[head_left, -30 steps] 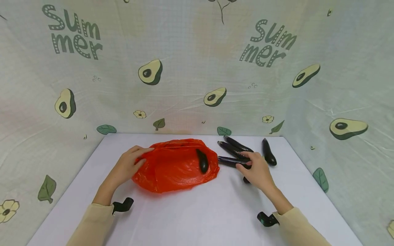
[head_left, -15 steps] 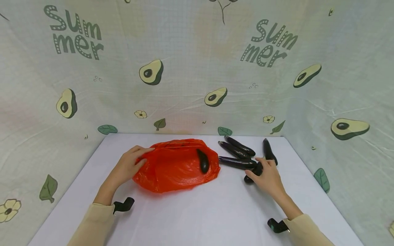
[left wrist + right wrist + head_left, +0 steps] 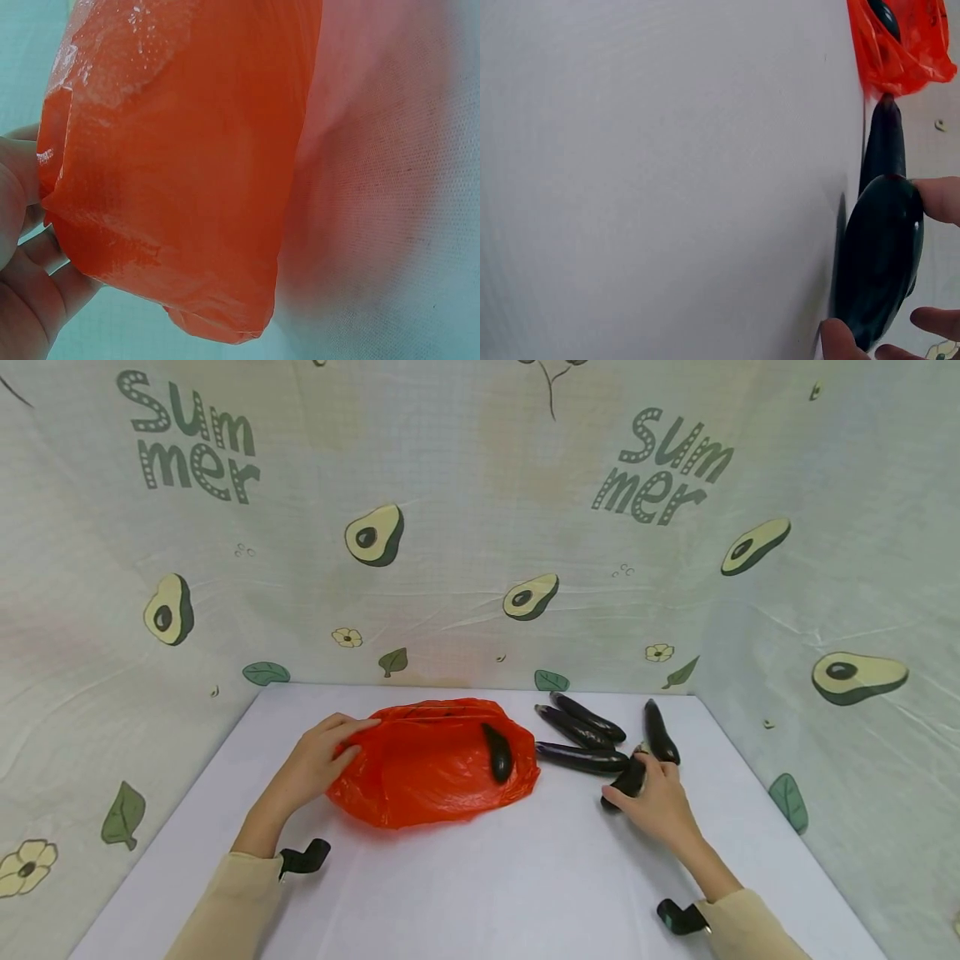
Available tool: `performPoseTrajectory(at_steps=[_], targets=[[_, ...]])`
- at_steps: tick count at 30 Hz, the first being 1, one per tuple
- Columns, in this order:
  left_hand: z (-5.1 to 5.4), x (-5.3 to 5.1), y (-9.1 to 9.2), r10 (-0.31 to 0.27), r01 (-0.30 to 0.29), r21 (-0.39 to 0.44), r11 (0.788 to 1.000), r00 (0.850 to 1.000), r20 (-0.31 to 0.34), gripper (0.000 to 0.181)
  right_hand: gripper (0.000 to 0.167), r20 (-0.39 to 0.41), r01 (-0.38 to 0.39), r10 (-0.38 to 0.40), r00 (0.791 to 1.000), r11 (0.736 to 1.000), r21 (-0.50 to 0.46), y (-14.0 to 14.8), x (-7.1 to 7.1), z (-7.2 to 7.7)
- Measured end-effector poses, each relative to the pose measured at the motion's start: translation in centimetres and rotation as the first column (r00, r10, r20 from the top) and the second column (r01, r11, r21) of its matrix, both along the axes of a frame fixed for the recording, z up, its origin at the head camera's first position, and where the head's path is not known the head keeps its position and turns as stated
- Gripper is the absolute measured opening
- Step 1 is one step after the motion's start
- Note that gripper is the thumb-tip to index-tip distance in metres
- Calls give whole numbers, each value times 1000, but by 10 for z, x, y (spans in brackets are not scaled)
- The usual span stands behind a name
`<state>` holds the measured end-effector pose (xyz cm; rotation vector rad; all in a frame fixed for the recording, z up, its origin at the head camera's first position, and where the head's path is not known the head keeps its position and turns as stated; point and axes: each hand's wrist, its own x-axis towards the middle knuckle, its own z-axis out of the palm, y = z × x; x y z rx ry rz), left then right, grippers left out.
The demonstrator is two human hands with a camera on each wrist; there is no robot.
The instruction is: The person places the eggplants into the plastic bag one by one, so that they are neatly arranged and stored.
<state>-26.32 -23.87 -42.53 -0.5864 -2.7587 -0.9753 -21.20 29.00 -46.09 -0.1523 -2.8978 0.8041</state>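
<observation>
A red plastic bag lies open on the table, with one eggplant inside its right part. My left hand grips the bag's left edge between thumb and fingers; the left wrist view shows the bag against the fingers. On the right, my right hand holds a short dark eggplant by its sides, thumb at the near end. That eggplant fills the space between thumb and fingers in the right wrist view.
Three long eggplants lie between the bag and my right hand, the nearest with its tip by the bag. Another eggplant lies behind my right hand. A patterned cloth hangs behind and beside the white table.
My right hand has moved right from above the long eggplants onto the short eggplant and now grips it. The left hand stays at the bag.
</observation>
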Motion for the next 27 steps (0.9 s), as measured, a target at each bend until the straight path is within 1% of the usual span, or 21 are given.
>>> performPoseTrajectory(at_steps=[8,13,20,27], targets=[[0,0,0,4,-4,-1,1000,1000,3,50,93,37,-39,37,999,999,32,19,3,1],[0,0,1,-1,1,-7,1000,1000,-4,50,89,24,-59,57,998,997,56,30,5,2],[0,0,0,-7,7,-10,1000,1000,-11,50,82,51,-76,71,996,993,87,43,4,3],[0,0,1,-3,3,-10,1000,1000,-6,51,77,74,-80,72,995,992,102,51,0,4]])
